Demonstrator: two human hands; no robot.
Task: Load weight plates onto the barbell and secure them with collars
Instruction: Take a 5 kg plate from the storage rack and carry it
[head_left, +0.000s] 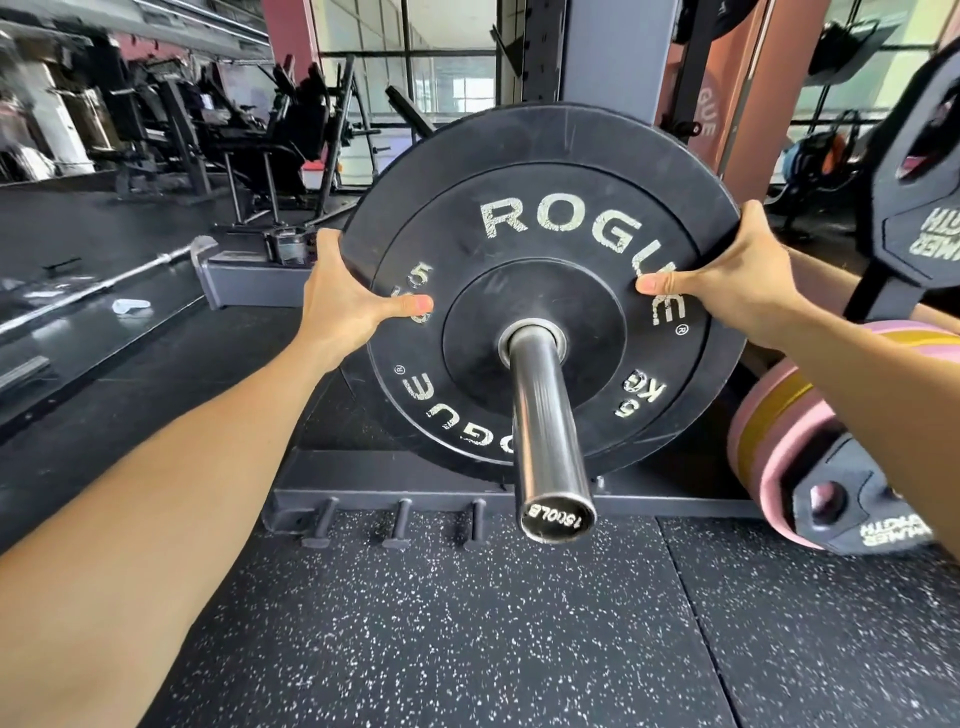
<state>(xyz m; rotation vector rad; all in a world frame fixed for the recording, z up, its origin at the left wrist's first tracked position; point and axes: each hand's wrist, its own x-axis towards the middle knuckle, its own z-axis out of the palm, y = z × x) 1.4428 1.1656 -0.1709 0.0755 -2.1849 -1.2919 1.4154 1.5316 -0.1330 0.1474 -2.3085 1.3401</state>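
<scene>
A black Rogue 5 kg plate (540, 244) sits on the chrome barbell sleeve (545, 415), which points toward me with its end cap near the floor line. My left hand (343, 296) grips the plate's left rim, thumb on the face and fingers hidden behind. At the right rim my right hand (737, 280) holds the plate the same way. A second black plate edge shows just behind the first. No collar is in view on the sleeve.
Pink and black plates (779, 457) hang on rack pegs at the right, another black plate (919, 192) above them. Three short storage pegs (400, 519) stick out of the rack base. Another barbell (104, 286) lies on the floor at left. Speckled rubber flooring lies below.
</scene>
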